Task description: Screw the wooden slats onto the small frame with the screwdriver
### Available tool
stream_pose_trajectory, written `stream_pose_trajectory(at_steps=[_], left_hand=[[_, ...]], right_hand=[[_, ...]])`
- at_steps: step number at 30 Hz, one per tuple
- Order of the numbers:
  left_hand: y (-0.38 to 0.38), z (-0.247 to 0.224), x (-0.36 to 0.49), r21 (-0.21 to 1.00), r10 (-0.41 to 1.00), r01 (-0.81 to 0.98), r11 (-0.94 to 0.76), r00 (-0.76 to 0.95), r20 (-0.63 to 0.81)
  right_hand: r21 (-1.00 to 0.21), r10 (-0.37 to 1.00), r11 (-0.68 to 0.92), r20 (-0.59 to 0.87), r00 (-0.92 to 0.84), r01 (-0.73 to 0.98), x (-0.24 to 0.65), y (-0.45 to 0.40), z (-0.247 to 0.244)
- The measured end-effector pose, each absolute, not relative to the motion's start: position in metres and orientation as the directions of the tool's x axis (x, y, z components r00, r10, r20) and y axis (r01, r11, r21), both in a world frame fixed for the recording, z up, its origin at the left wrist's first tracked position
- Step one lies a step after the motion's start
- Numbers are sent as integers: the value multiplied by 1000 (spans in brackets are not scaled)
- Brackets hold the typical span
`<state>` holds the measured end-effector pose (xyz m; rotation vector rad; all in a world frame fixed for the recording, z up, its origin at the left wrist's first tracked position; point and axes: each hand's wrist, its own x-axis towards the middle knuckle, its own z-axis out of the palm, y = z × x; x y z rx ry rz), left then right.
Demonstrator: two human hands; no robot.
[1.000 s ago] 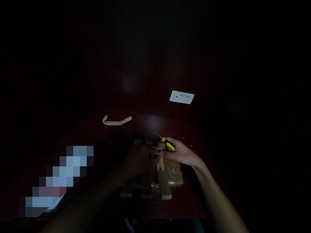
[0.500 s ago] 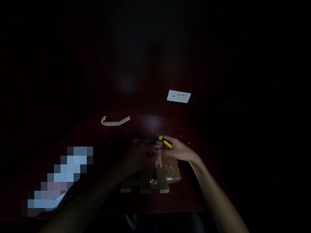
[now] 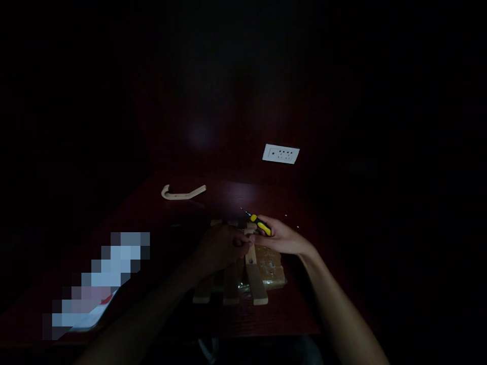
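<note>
My right hand [image 3: 283, 237] is closed around a yellow and black screwdriver [image 3: 262, 226], its tip pointing up and left. The thumb of that hand meets the fingers of my left hand [image 3: 224, 246] over a pale wooden piece [image 3: 250, 255] with a dark screw head in it. My left fingers are pinched; whatever is between them is too small and dark to make out. That wooden piece lies along the rightmost of several wooden slats [image 3: 258, 291]. Beneath the slats is a brown block wrapped in shiny clear film [image 3: 271, 263].
A hooked wooden piece [image 3: 182, 195] lies at the back left of the dark red table [image 3: 236, 322]. Two small white bits [image 3: 298, 226] are to the right. A blurred-out pale flat object [image 3: 95, 299] sits at the left. A white socket plate [image 3: 281, 153] is on the back wall.
The whole view has shifted slightly, so everything appears a little lower and further right. Both hands keep the same pose over the wooden piece, with the screwdriver still held.
</note>
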<state>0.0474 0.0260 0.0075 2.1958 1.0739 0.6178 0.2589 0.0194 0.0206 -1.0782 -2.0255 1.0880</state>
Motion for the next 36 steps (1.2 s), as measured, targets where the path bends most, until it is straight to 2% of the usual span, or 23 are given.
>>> stream_pose_trajectory(at_steps=[9,25,36], left_hand=[[25,8,47,704,798,504,-500,584,149],[25,10,48,668,802,533,-519,575,164],[26,9,48,689,808,537,-486,577,120]], right_hand=[[-843,859,344,106,-500,413,259,17,25],[-894,837,291,66,-543,340,258,21,26],[-934,811,246,51,-582,260,258,23,24]])
